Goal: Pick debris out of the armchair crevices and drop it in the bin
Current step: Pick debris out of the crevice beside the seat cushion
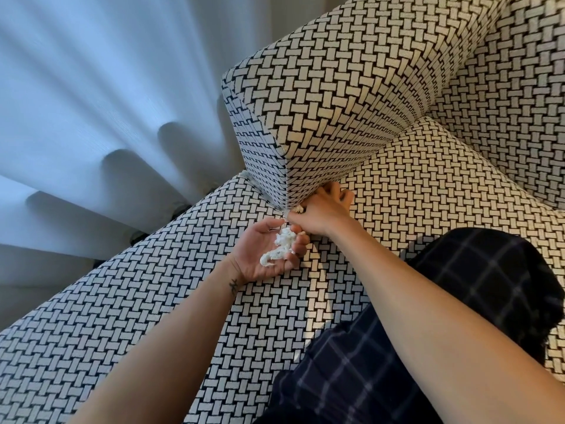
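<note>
The left hand [267,249] lies palm up on the armchair seat [153,301], fingers loosely curled around a clump of white debris [279,250] that looks like shredded tissue or stuffing. It seems to serve as a collecting tray, kept just below the crevice so that each new scrap can be passed across without a trip to the bin. No bin shows in this view, so the drop-off step is judged not yet done.

The right hand [321,209] reaches into the crevice [301,206] where the armrest [321,96] meets the seat cushion. Its fingertips are pressed against the seam and pinched narrow on a small pale scrap [297,210] at the gap's front corner; how much of that scrap is freed cannot be told. The two hands almost touch, so the transfer is short.

The armchair is upholstered in a black and cream basket-weave fabric, textured enough that pale fluff is hard to spot against it. Warm light falls across the armrest top and the cushion. A dark checked garment [458,301] covers the person's legs at lower right. Behind the chair hangs a pale curtain [91,102] in deep folds, bluish in the shade.
</note>
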Tool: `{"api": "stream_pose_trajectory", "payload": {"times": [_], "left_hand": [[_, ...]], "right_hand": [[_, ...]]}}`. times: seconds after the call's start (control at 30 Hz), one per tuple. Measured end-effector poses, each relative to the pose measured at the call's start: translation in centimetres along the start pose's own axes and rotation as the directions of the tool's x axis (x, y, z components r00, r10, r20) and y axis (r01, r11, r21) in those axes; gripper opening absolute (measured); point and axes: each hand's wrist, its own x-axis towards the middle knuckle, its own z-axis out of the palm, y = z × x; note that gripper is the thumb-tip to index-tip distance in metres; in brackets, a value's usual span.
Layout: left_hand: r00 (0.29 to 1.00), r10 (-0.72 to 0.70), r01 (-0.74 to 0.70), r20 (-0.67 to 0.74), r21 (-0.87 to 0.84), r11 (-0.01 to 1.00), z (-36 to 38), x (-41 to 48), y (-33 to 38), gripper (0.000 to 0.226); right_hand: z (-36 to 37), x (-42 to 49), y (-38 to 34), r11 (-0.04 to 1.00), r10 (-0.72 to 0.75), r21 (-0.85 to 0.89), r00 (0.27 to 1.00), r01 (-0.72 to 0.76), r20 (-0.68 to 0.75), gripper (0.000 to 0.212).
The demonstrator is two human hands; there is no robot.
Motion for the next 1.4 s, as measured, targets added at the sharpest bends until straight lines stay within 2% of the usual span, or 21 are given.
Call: {"api": "stream_pose_trajectory", "payload": {"times": [0.13, 0.33, 0.47, 0.63, 0.73, 0.87, 1.03, 1.4], "left_hand": [[1.0, 0.001, -0.001, 0.004, 0.03, 1.0, 0.3, 0.0, 0.0, 0.031], [1.0, -0.011, 0.011, 0.007, 0.036, 0.999, -0.1, 0.1, 0.0, 0.03], [0.999, -0.028, 0.028, 0.035, 0.016, 0.999, 0.0, 0.0, 0.2, 0.031], [0.998, -0.029, 0.029, 0.059, 0.008, 1.0, 0.1, 0.0, 0.2, 0.028], [0.998, -0.028, 0.03, 0.05, -0.031, 0.999, -0.1, -0.1, 0.1, 0.029], [0.999, -0.014, 0.016, 0.045, -0.041, 0.999, -0.1, -0.1, 0.0, 0.025], [0.999, 0.004, -0.005, 0.039, 0.039, 0.999, 0.3, -0.1, -0.1, 0.029], [0.998, -0.022, 0.017, 0.059, 0.084, 0.996, -0.1, 0.2, 0.0, 0.034]], "right_hand": [[0.4, -1.0, 0.4, 0.985, -0.002, 0.174, 0.995, 0.02, -0.104, 0.049], [1.2, -1.5, 0.5, 0.966, -0.027, 0.248, 0.979, 0.079, -0.204, 0.046], [2.0, -1.6, 0.9, 0.963, -0.04, 0.247, 0.964, 0.107, -0.263, 0.042], [2.2, -2.0, 0.6, 0.984, -0.056, 0.141, 0.948, 0.105, -0.313, 0.042], [1.2, -1.7, 0.0, 0.997, -0.07, 0.018, 0.959, 0.078, -0.273, 0.046], [0.8, -1.0, -0.5, 0.998, -0.016, 0.064, 0.988, 0.026, -0.152, 0.056], [1.7, -1.6, 0.3, 0.988, -0.09, 0.092, 0.956, 0.12, -0.28, 0.042], [2.0, -2.4, 0.9, 0.973, -0.155, 0.123, 0.947, 0.196, -0.283, 0.031]]}}
